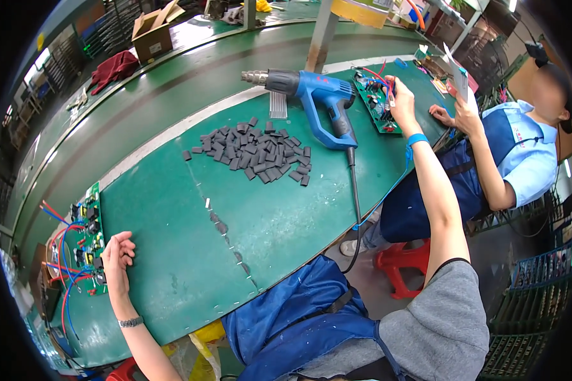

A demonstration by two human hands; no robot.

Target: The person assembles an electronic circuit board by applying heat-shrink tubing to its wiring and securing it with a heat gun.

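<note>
My right hand (401, 106) is closed on the red and blue wires of a green circuit board (376, 105), which lies on the green table at the far right. A blue strap with a cord circles my right wrist. At the left, my left hand (119, 255) rests on the table, fingers loosely curled and apart, holding nothing. Right beside it are green circuit boards (97, 219) with dark components and red and blue wires. Between my hands lies a heap of short black sleeve pieces (257, 151). Behind and right of the heap sits a blue heat gun (324, 95), nozzle pointing left.
A co-worker (521, 140) sits at the right, holding a white item. The heat gun's black cord (356, 209) runs over the table's front edge. A red stool (403, 267) stands below. Behind are a metal post (319, 44), a cardboard box (152, 41) and dark red cloth (114, 70).
</note>
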